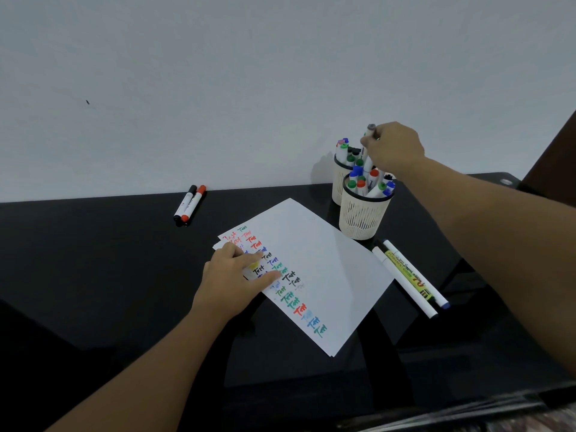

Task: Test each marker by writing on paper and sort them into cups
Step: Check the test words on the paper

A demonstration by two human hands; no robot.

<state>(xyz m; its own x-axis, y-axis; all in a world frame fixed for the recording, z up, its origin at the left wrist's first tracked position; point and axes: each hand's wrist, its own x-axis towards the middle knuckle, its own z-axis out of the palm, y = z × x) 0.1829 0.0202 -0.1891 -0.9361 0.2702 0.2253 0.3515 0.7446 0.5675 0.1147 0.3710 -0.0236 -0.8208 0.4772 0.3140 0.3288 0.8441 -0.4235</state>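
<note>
Right hand (393, 149): fingers curled round a grey-capped marker (369, 137), held upright above the rear cup (338, 179) by the worktop's back edge, close to the right corner. Left hand (234, 277): fingers flat, pressing the paper (324, 263) at mid-worktop. Front cup (363, 213): touching the rear cup, crowded with markers. Risks: the marker jams against packed caps, or tips a cup; the wrist may snag the front cup's markers. Loose markers lie near the back edge (189, 207) and right of the paper (408, 277).

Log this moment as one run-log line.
right hand: holds grey-capped marker over rear cup | left hand: flat on paper | loose markers: two left, three right
</note>
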